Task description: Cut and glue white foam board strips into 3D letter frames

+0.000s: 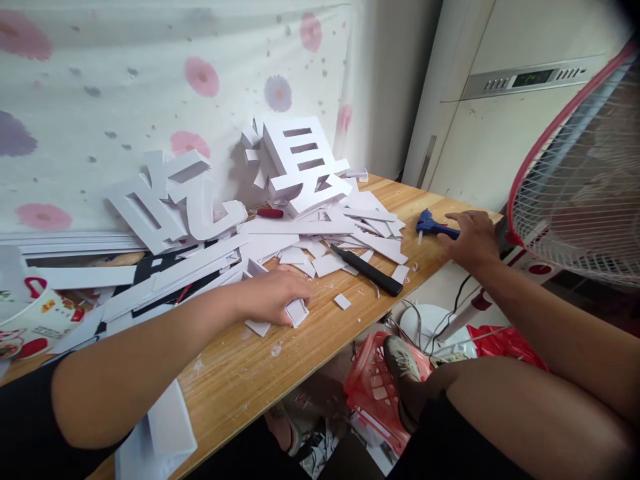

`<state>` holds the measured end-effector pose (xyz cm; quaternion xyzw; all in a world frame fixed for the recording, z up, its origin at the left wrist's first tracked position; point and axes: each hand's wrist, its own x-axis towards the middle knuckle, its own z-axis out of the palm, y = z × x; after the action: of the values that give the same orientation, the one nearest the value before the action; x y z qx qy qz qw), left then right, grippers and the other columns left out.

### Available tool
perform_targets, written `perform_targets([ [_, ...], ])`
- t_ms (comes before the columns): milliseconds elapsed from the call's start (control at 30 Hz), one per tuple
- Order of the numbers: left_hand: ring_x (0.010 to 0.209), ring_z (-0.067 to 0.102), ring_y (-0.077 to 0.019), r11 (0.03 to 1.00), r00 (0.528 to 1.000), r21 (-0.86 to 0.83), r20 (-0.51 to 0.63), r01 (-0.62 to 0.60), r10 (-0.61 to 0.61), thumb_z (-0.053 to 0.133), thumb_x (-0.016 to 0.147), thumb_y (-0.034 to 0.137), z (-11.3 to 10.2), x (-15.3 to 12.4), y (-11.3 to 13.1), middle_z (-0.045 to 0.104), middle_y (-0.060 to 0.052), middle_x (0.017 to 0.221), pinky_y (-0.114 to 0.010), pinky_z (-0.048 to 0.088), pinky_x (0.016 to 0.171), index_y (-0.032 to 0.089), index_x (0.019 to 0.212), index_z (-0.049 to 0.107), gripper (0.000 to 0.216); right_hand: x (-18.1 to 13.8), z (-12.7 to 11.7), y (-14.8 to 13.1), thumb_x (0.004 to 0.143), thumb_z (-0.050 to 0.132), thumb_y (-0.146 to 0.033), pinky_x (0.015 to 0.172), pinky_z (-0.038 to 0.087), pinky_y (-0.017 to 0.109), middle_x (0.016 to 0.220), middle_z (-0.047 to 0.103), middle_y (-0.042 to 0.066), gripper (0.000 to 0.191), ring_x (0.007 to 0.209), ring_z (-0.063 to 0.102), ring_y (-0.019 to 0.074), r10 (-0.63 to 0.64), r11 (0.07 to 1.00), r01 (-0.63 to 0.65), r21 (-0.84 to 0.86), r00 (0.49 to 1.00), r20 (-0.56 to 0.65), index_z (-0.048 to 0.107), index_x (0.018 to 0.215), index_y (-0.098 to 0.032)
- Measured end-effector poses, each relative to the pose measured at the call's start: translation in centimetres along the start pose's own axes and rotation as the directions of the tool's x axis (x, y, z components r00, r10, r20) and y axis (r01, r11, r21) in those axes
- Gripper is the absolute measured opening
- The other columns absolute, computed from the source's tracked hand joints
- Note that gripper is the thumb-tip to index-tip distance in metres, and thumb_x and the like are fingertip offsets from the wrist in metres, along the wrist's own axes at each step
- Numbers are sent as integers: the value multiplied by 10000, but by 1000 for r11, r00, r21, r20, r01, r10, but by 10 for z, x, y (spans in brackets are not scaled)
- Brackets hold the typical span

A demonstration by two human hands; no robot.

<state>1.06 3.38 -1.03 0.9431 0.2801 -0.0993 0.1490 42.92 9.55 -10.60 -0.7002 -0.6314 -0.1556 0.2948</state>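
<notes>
White piece [297,313] of board, small and matte, shows below the fingers of the left hand [273,293], near the front edge of the wooden table [320,347]. Its visible face is pale and roughly four-sided, with thin raised edges along its sides that give it the look of a shallow tray; the rest is hidden under the hand, so its full shape cannot be told. The left grip is clamped on this piece, fingers bent down around it. At the far right of the table the right hand [475,240] is over the handle end of a blue glue gun [431,225], which points left; the fingers are spread, but whether that grip is closed around the handle, I cannot tell. Between the hands lie a black knife [370,270] and a small loose square [343,301]. Behind are heaped white offcuts [320,228], with two large white letters, one [313,157] above the heap and one [200,207] to its left, leaning by a flowered sheet [150,93].
</notes>
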Motion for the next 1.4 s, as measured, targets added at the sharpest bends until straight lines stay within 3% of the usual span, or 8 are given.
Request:
perform_targets([
  [167,1028,575,-214,1000,1000,-4,15,4,-4,764,649,147,2,0,1,685,24,924,-391,242,1009,227,898,631,293,-1,-15,-24,817,539,-319,1042,317,369,1151,534,183,424,1152,440,275,-95,994,102,45,987,-133,589,1183,-109],
  [333,1214,473,-269,992,973,-4,-195,126,-125,782,673,348,-13,-38,4,553,-72,1317,-463,202,1071,293,1333,438,745,-2,-33,-56,841,541,-349,1009,374,392,1148,538,197,406,1139,475,287,-163,975,192,107,958,-238,608,1158,-105],
  [533,1014,586,-201,924,755,-80,-552,375,-354,507,887,375,-2,-158,-3,655,-59,1058,-340,438,921,209,1020,642,252,-5,-49,-101,854,568,-358,940,448,389,1017,620,152,326,1020,574,272,-379,877,454,158,855,-355,653,1076,-135],
  [767,1077,582,-222,779,591,-211,-545,590,-595,470,889,327,77,-258,-9,632,-53,1128,-369,453,965,247,1061,650,261,-24,-76,-177,907,510,-387,732,513,339,1039,647,125,285,862,637,219,-705,638,609,471,708,41,618,1062,-173],
  [967,1295,411,-264,751,591,-205,-503,628,-631,510,778,165,94,-257,-5,466,-70,1382,-458,333,1090,247,1130,599,372,-56,-73,-226,852,583,-462,877,504,452,1325,524,116,566,1048,612,276,-816,576,577,579,452,362,426,1363,-274],
  [1067,1335,370,-260,741,586,-244,-481,625,-653,497,712,85,96,-255,-14,397,-90,1443,-442,315,1104,206,1021,600,347,-60,-67,-238,843,592,-451,848,519,437,1331,508,121,573,958,638,245,-792,607,511,609,454,409,419,1359,-271],
  [1267,1237,497,-214,813,720,-277,-379,512,-582,460,650,17,92,-257,-35,498,-40,1366,-325,407,1025,202,807,636,300,-50,-68,-249,866,546,-512,802,535,411,1166,615,133,532,928,633,244,-749,648,370,665,469,468,470,1296,-208],
  [1400,1170,542,-203,839,723,-293,-426,459,-544,466,693,58,84,-261,-30,562,-23,1277,-292,435,985,219,788,654,265,-38,-64,-242,880,524,-531,798,548,408,1180,613,128,515,937,633,237,-703,654,291,698,575,419,481,1272,-200],
])
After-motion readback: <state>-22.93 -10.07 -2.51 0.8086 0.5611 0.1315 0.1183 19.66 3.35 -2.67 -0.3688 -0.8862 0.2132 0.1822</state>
